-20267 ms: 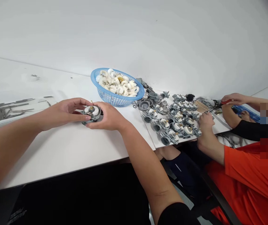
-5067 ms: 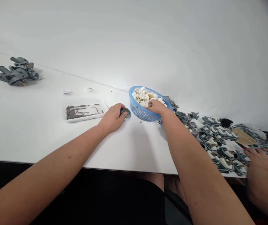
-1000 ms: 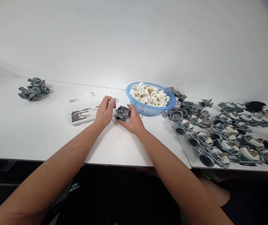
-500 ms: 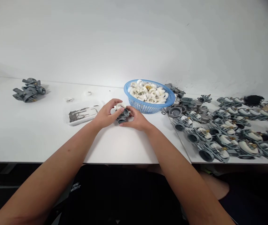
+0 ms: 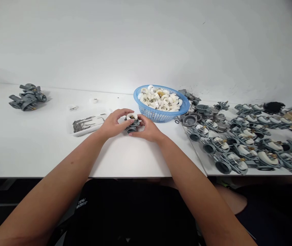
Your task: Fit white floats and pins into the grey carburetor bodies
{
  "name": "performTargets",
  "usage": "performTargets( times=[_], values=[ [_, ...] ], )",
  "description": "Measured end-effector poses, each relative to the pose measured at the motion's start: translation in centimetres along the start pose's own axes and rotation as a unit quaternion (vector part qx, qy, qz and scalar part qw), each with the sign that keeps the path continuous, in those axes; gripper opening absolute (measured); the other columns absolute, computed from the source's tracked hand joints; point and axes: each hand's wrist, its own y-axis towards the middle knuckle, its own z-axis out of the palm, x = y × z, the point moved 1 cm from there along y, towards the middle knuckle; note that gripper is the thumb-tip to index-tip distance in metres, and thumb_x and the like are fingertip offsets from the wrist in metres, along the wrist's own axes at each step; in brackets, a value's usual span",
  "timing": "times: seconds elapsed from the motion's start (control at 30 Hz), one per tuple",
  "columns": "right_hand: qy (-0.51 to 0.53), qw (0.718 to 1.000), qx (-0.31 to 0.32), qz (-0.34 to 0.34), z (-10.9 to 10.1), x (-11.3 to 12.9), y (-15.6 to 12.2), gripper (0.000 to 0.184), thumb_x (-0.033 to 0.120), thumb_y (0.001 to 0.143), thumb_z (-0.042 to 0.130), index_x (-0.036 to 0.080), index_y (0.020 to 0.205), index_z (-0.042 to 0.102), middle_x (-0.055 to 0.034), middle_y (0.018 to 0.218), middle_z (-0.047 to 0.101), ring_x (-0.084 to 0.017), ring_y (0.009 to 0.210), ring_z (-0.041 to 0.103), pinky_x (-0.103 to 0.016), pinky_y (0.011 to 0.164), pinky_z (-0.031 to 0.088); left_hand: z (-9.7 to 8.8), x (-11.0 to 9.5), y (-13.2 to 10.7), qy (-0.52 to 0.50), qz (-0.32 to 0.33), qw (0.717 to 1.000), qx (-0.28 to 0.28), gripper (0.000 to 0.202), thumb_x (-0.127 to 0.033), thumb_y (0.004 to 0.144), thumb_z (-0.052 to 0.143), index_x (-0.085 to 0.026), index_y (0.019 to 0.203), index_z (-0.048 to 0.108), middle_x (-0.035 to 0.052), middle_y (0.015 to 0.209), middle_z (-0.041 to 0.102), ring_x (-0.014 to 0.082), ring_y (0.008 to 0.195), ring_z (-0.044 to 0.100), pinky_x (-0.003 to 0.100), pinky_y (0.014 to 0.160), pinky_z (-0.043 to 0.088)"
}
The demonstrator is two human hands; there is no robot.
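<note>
White table (image 5: 141, 157): left hand (image 5: 114, 123), right hand (image 5: 149, 130) gripping grey metal part (image 5: 131, 130), sides hidden; white piece (image 5: 130, 116) on top, seating unclear.

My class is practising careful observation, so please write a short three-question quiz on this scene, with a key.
1. Multiple choice: what do the left hand and right hand hold between them?
A) a pair of pliers
B) a grey metal part with a curved white piece on it
C) a cardboard box

2. True or false: seen from the person's place, the blue basket stands to the right of the white tray of thin metal pins.

3. Fill the gap: the small ring lying near the basket is coloured ____.

Key: 1. B; 2. true; 3. black.
</note>
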Motion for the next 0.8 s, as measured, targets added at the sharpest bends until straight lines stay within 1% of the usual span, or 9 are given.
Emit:
performTargets(
  times=[0.13,0.27,0.33,0.4,0.5,0.63,0.8],
  values=[
    [0.018,1.0,0.003,-0.012,0.11,-0.5,0.2,0.075,0.041,0.065,0.089,0.023,0.129,0.055,-0.0061,0.123,0.062,-0.022,0.1,0.063,-0.038,0.089,0.054,0.03,0.13,0.18,0.012,0.004,1.0,-0.01,0.045,-0.041,0.083,0.067,-0.024,0.124,0.068,0.0057,0.127,0.067,0.0286,0.124,0.058,0.044,0.11,0.044],
    [0.016,1.0,0.0,-0.014,0.15,-0.88,0.33,0.076,0.042,0.066,0.089,0.023,0.131,0.055,-0.0063,0.126,0.062,-0.022,0.103,0.063,-0.04,0.093,0.054,-0.18,0.19,0.35,0.011,-0.001,1.0,0.004,0.043,-0.035,0.083,0.063,-0.024,0.124,0.069,0.0045,0.124,0.069,0.0279,0.121,0.06,0.043,0.111,0.044],
    [0.013,1.0,-0.001,-0.017,0.13,-0.92,0.34,0.075,0.042,0.065,0.089,0.023,0.13,0.056,-0.0065,0.126,0.062,-0.023,0.104,0.063,-0.042,0.095,0.053,-0.3,0.22,0.36,0.006,-0.01,1.0,0.003,0.042,-0.034,0.083,0.062,-0.024,0.122,0.069,0.0045,0.125,0.069,0.0281,0.122,0.06,0.043,0.111,0.044],
    [0.015,1.0,-0.001,-0.018,0.11,-0.94,0.33,0.076,0.043,0.065,0.089,0.023,0.13,0.055,-0.0068,0.126,0.062,-0.023,0.103,0.064,-0.042,0.095,0.054,-0.32,0.24,0.35,-0.002,-0.017,1.0,0.006,0.039,-0.033,0.083,0.06,-0.024,0.12,0.07,0.0042,0.127,0.069,0.028,0.123,0.059,0.043,0.111,0.044],
    [0.021,1.0,-0.001,-0.015,0.07,-1.01,0.34,0.08,0.044,0.064,0.09,0.023,0.133,0.054,-0.0071,0.126,0.063,-0.022,0.1,0.064,-0.041,0.092,0.055,-0.13,0.24,0.34,-0.015,-0.018,0.999,0.026,0.038,-0.032,0.084,0.057,-0.024,0.118,0.071,0.0039,0.129,0.068,0.0276,0.124,0.058,0.044,0.112,0.043],
    [0.022,1.0,0.0,-0.014,0.04,-1.05,0.32,0.079,0.044,0.065,0.09,0.024,0.132,0.054,-0.0073,0.127,0.063,-0.022,0.101,0.064,-0.042,0.093,0.055,0.11,0.18,0.36,-0.01,0.001,1.0,0.03,0.043,-0.036,0.08,0.063,-0.023,0.122,0.068,0.0044,0.129,0.067,0.0278,0.124,0.058,0.044,0.112,0.042],
    [0.036,0.999,0.007,-0.015,0.02,-1.08,0.27,0.08,0.043,0.065,0.09,0.024,0.134,0.053,-0.0077,0.129,0.062,-0.023,0.104,0.065,-0.042,0.094,0.055,0.17,0.12,0.37,-0.003,-0.003,1.0,0.025,0.045,-0.034,0.076,0.068,-0.023,0.12,0.065,0.0037,0.127,0.067,0.0264,0.123,0.058,0.045,0.113,0.04]
  ],
)
